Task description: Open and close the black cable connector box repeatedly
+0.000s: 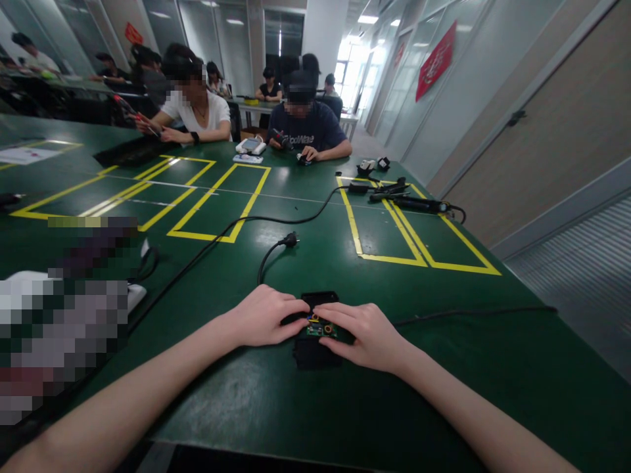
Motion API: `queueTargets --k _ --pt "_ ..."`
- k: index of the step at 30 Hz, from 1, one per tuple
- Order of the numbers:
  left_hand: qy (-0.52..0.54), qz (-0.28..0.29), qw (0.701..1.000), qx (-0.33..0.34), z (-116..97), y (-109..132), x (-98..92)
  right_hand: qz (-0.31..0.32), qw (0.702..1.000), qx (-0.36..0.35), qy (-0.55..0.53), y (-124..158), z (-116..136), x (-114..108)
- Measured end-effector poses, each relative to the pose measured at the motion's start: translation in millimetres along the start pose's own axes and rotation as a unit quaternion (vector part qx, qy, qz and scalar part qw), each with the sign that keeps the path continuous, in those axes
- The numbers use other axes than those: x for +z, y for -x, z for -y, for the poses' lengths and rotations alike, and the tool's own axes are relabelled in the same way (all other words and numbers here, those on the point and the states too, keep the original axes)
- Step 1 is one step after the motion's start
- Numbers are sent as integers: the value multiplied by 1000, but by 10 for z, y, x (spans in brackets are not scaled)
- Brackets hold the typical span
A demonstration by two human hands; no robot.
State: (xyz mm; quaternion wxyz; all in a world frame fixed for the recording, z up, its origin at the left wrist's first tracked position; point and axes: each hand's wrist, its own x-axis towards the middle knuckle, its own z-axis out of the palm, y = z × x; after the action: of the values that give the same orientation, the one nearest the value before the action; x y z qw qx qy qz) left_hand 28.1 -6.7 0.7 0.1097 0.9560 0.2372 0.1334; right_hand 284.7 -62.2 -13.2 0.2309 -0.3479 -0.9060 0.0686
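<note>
A small green circuit board (315, 330) with copper-coloured ring coils sits at the near middle of the table, between my two hands. Thumb and fingers of my left hand (269, 316) close on its left edge. From the other side, my right hand (372, 334) grips its right part, fingertips over the top and thumb along the near edge. Behind the board lies a shallow black plastic case half (320, 297). Another black plastic piece (317, 355) lies under and in front of it. The fingers hide part of the board, so I cannot tell whether it touches either piece.
A black plug (290, 240) on a short cord lies beyond my left hand. One long black cable (207, 243) crosses the green table (221, 401); another cable (473, 312) runs right. Black tools (414, 200) lie by yellow tape. Two people sit opposite. Blurred items are at left.
</note>
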Motion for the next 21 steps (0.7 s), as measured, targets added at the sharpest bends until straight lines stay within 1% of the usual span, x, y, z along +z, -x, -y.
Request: queueTargets --k 5,8,12,15,21 --pt "-6 5 1000 -27 -25 -24 -6 -28 999 27 -6 -25 2 26" --pt "-10 3 999 -43 -8 -27 0 -45 998 30 -14 -30 -4 41" --pt "-12 -7 999 -47 30 -22 9 -52 997 48 -19 -34 -13 57" --pt "-10 -7 999 -50 59 -21 7 -43 997 53 -18 -58 -2 81" --pt "-8 -3 998 -58 97 -18 -13 -21 999 30 -21 -116 16 130"
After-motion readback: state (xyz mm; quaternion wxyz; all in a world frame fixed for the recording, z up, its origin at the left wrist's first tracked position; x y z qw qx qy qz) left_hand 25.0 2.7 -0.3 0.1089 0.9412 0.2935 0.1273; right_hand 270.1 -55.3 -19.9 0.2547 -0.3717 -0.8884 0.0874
